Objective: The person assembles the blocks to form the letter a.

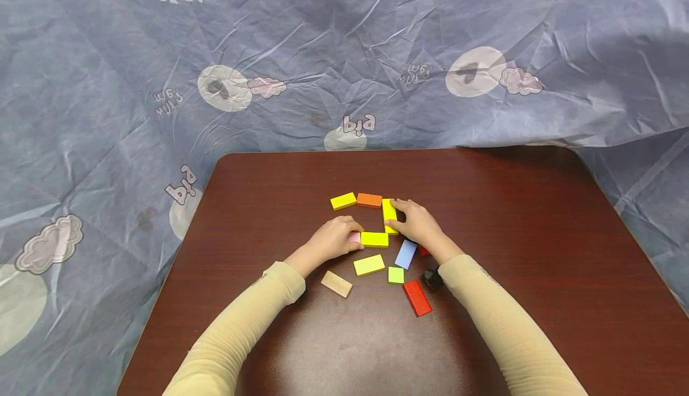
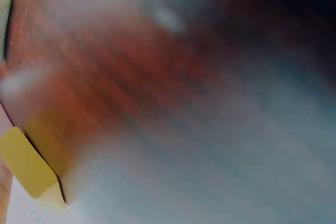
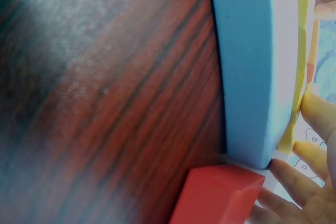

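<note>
On the table, my left hand pinches a pink block that is partly covered by the fingers. A yellow block lies end to end with it. My right hand holds an upright-running yellow block along its right side, thumb near the lower end. At that block's far end lie an orange block and another yellow block, forming a curved line. The right wrist view shows a blue block and a red block close to the right fingers. The left wrist view is mostly blurred.
Nearer the body lie a light yellow block, a small green block, a wooden block and a red block. A black object sits beside the right sleeve. A patterned cloth hangs behind the table.
</note>
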### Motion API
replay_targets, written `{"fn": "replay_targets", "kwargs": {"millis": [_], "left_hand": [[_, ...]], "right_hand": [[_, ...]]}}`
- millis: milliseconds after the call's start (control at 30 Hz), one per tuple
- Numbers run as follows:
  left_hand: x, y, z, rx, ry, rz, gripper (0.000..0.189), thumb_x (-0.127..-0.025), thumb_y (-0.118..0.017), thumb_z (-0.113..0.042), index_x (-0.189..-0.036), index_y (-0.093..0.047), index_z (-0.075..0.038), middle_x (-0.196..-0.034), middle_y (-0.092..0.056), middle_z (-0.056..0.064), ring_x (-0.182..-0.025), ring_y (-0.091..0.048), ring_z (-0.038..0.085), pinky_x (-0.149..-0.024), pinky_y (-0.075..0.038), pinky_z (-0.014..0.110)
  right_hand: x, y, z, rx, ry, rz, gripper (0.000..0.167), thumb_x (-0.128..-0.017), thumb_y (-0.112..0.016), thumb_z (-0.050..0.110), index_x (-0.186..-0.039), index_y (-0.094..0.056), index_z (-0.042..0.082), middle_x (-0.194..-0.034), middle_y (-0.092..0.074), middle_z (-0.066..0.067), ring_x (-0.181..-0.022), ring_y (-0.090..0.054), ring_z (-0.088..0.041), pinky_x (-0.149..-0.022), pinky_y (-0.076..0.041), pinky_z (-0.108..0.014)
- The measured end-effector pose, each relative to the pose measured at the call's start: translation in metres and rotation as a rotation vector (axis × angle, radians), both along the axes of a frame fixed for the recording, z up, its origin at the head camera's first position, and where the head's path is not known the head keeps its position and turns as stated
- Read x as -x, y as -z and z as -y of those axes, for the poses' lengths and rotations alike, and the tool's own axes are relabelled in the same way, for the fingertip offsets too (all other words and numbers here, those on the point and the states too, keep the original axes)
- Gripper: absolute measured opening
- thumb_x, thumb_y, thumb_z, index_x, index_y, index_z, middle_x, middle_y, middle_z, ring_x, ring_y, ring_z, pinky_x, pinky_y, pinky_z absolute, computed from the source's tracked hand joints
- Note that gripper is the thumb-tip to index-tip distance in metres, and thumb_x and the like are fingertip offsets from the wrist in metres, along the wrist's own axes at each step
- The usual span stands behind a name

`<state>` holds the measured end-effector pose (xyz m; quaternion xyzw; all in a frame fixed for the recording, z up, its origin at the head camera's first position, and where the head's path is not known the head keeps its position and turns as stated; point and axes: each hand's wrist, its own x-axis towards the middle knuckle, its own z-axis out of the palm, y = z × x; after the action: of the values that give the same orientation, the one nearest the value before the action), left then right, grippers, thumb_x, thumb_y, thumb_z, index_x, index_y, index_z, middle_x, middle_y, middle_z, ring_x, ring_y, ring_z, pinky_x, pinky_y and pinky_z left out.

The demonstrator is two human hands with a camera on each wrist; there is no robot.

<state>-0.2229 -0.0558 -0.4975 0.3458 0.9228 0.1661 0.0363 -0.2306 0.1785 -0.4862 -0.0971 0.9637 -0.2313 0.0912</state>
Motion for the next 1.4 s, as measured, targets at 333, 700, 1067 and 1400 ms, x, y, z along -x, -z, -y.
{"fn": "replay_targets", "kwargs": {"millis": [333, 700, 1067, 1400], "left_hand": [[0.002, 0.003, 0.003, -0.03, -0.002, 0.026, 0.039, -0.083, -0.08, -0.033, -0.115, -0.073, -0.012, -0.109, -0.071, 0.0, -0.096, -0.064, 0.013, -0.086, -0.053, 0.027], [0.0, 0.002, 0.003, -0.079, -0.026, 0.052, 0.035, -0.082, -0.08, -0.031, -0.112, -0.075, -0.013, -0.108, -0.073, 0.0, -0.097, -0.066, 0.014, -0.085, -0.053, 0.028], [0.001, 0.004, 0.004, -0.101, -0.052, 0.069, 0.035, -0.081, -0.081, -0.032, -0.111, -0.076, -0.014, -0.108, -0.073, -0.001, -0.098, -0.066, 0.015, -0.086, -0.053, 0.028], [0.001, 0.003, 0.004, -0.099, -0.065, 0.086, 0.035, -0.08, -0.082, -0.032, -0.111, -0.076, -0.015, -0.107, -0.073, -0.002, -0.098, -0.066, 0.014, -0.086, -0.053, 0.028]], "right_hand": [[0.001, 0.001, 0.001, -0.014, -0.003, 0.006, 0.067, -0.093, -0.067, 0.034, -0.149, -0.042, 0.007, -0.152, -0.042, -0.021, -0.143, -0.032, -0.044, -0.113, -0.032, -0.057], [0.001, -0.001, -0.001, -0.018, -0.004, 0.026, 0.068, -0.093, -0.068, 0.036, -0.15, -0.042, 0.008, -0.152, -0.043, -0.02, -0.144, -0.031, -0.043, -0.114, -0.031, -0.056], [-0.004, -0.003, -0.016, 0.115, 0.025, 0.001, 0.056, -0.097, -0.062, 0.033, -0.145, -0.049, 0.008, -0.147, -0.049, -0.018, -0.138, -0.043, -0.039, -0.111, -0.036, -0.056], [-0.042, -0.006, -0.059, 0.157, -0.036, -0.047, 0.036, -0.09, -0.068, 0.014, -0.125, -0.067, 0.008, -0.127, -0.065, -0.015, -0.118, -0.059, -0.036, -0.098, -0.048, -0.054]]}}
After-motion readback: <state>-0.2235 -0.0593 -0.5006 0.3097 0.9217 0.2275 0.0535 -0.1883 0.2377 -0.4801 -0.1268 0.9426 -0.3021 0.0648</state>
